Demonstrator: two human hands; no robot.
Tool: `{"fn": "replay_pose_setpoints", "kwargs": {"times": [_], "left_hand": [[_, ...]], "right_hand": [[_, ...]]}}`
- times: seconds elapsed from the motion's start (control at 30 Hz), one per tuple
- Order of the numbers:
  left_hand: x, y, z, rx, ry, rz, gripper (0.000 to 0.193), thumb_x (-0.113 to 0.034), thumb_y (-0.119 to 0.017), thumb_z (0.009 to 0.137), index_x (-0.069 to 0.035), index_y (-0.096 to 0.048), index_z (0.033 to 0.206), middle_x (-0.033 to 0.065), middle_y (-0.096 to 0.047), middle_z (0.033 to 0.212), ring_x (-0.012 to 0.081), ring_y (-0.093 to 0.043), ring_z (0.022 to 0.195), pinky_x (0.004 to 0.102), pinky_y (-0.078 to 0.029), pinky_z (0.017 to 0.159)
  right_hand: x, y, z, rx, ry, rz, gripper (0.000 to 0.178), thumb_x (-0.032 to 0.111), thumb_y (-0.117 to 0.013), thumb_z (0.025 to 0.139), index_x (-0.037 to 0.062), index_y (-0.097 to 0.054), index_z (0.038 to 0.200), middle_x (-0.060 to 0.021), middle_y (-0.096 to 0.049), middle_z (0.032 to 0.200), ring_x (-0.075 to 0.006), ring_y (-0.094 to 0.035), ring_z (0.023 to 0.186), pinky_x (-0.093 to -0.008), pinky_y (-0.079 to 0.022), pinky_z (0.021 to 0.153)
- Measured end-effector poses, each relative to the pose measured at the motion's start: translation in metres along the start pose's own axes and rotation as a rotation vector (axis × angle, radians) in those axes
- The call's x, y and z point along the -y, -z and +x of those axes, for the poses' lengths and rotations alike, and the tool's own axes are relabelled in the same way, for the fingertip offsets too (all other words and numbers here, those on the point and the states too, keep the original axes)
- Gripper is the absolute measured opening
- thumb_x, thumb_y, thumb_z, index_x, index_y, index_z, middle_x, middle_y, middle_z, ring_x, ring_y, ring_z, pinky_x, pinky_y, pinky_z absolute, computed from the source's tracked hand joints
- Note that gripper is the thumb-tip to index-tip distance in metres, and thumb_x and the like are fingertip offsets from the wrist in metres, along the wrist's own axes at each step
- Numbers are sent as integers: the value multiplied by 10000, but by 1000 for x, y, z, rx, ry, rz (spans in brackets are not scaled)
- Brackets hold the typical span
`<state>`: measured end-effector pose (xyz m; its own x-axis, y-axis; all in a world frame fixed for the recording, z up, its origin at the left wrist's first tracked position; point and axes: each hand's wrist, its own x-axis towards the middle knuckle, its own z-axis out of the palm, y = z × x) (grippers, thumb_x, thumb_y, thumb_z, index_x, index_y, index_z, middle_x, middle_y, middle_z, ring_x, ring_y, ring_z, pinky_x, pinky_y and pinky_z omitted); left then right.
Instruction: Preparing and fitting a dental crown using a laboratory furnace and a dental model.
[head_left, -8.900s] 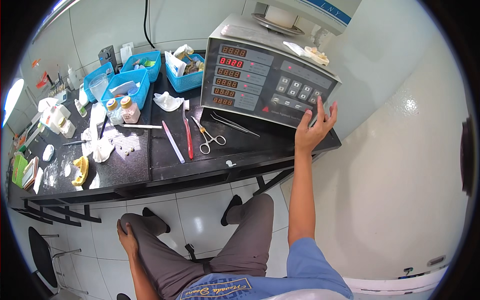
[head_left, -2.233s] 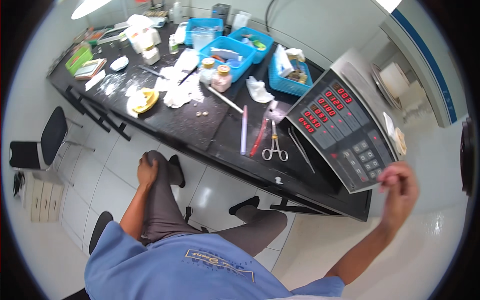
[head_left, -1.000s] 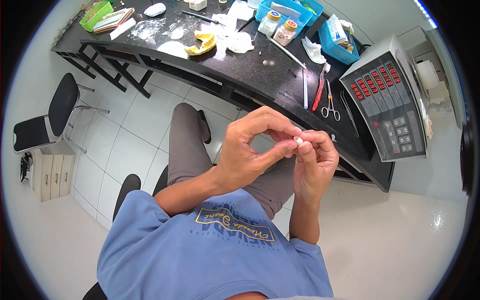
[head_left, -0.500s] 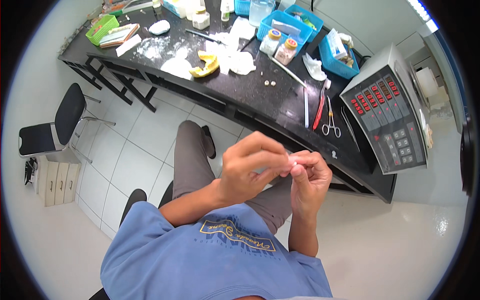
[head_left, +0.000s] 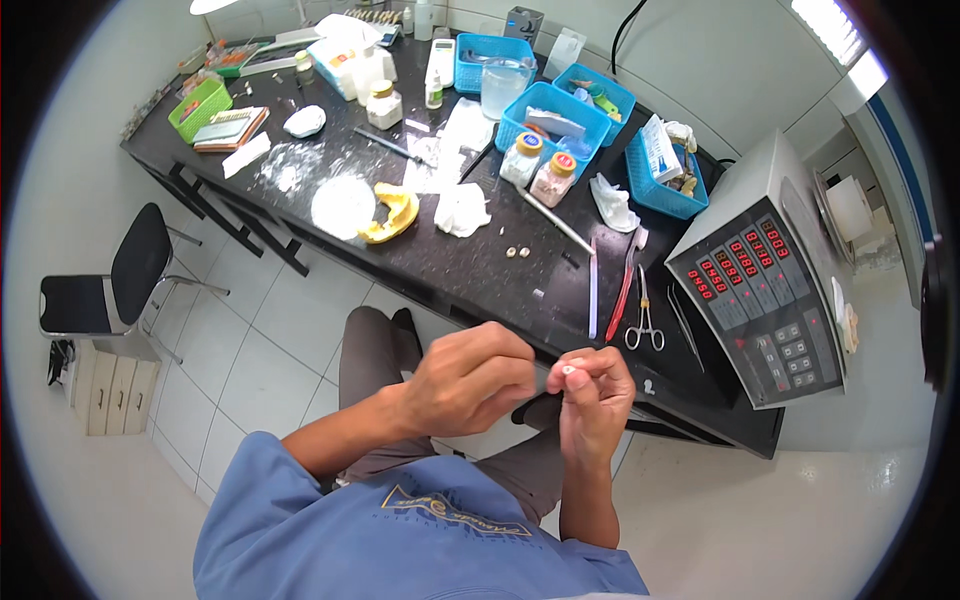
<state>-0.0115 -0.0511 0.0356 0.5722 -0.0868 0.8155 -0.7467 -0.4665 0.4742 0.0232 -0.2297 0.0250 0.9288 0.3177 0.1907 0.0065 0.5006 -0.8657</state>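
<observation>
Between the thumb and fingertips of my right hand [head_left: 595, 400] is a small white piece [head_left: 570, 369], pinched in front of the bench edge. It resembles a tooth crown, but is too small to tell surely. Just left of it, slightly apart, my left hand [head_left: 470, 382] is closed with fingers bent together. Whatever its fingertips hold, if anything, is hidden. Beyond the hands, two small cream tooth-like pieces [head_left: 518, 252] lie on the black bench [head_left: 450, 270]. A yellow arch-shaped dental model [head_left: 393, 214] rests farther left, by a patch of white powder [head_left: 340, 205].
Right of the hands lie a red-handled brush [head_left: 622, 295], scissor-like clamps [head_left: 645, 325] and tweezers [head_left: 684, 315], beside a grey machine [head_left: 765, 290] with red digits. Two capped jars [head_left: 538, 170] stand before blue baskets [head_left: 556, 110]. A black chair [head_left: 140, 255] is at left.
My hands have drawn apart from touching fingertips, the left pulling away leftward. The white piece stays in my right hand and shows more clearly. The view has tilted, so the bench sits lower.
</observation>
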Motion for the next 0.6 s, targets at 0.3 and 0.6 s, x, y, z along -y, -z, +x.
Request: {"fn": "replay_pose_setpoints", "kwargs": {"times": [0.3, 0.6], "left_hand": [[80, 72, 160, 167, 133, 355, 317, -247, -513, 983, 18, -597, 830, 79, -620, 774, 167, -615, 722, 292, -484, 676], [281, -50, 281, 618, 363, 517, 295, -275, -628, 900, 11, -701, 915, 132, -717, 841, 190, -700, 756, 324, -552, 709]], "right_hand": [[6, 51, 62, -260, 203, -566, 174, 144, -542, 990, 10, -570, 883, -9, -530, 816, -55, -487, 685, -202, -409, 634], [-9, 54, 63, -259, 189, -891, 219, 178, -640, 941, -15, -629, 840, -87, -602, 777, -166, -577, 683, -272, -439, 617]]}}
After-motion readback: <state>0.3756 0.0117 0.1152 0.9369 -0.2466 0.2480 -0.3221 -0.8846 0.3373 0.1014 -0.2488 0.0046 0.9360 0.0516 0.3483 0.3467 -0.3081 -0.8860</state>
